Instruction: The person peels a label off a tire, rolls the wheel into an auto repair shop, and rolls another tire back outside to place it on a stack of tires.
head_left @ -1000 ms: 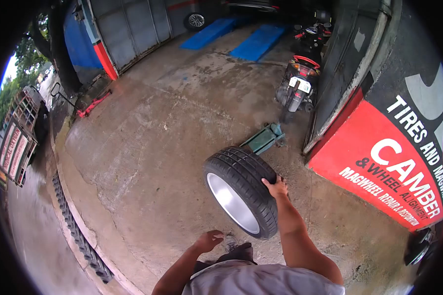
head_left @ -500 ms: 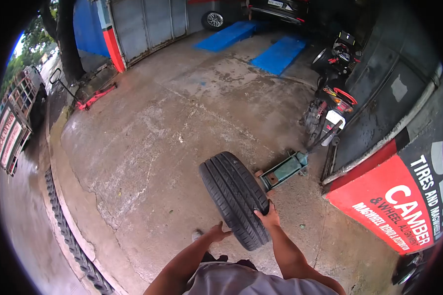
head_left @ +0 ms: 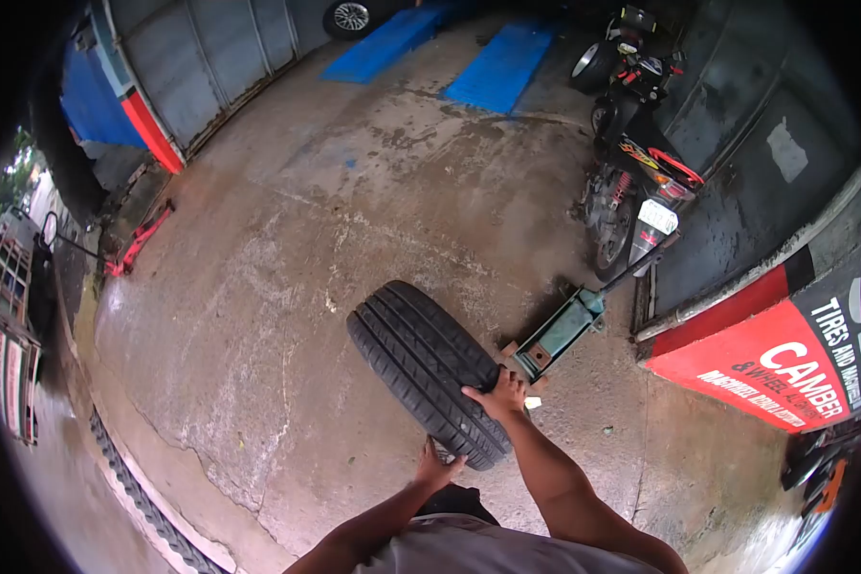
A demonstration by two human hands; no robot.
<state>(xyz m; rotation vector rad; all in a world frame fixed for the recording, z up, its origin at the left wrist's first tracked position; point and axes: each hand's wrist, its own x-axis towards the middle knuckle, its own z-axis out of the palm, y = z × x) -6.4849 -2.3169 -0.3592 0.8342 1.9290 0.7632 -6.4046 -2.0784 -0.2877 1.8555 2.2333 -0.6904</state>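
A black tire (head_left: 421, 368) stands upright and slightly tilted on the concrete just in front of me, its grooved tread facing up toward me. On its right edge, my right hand (head_left: 503, 394) grips it, thumb across the tread and fingers over the sidewall. My left hand (head_left: 437, 467) holds the lower left edge near my body; its fingers are partly hidden by the tire. Just right of the tire lies a green floor jack (head_left: 562, 330), its long handle reaching toward a parked motorcycle (head_left: 631, 182).
Two blue ramps (head_left: 500, 69) lie at the back, beside a wheel (head_left: 346, 19) against the metal gate. A red pallet-jack-like tool (head_left: 139, 241) rests at left. On the right stands a red painted sign wall (head_left: 737, 359). A strip of tire tread (head_left: 129, 488) runs along the left curb.
My left hand has come from beside the tire onto its lower edge. The tire sits further left in view, and the camera has turned.
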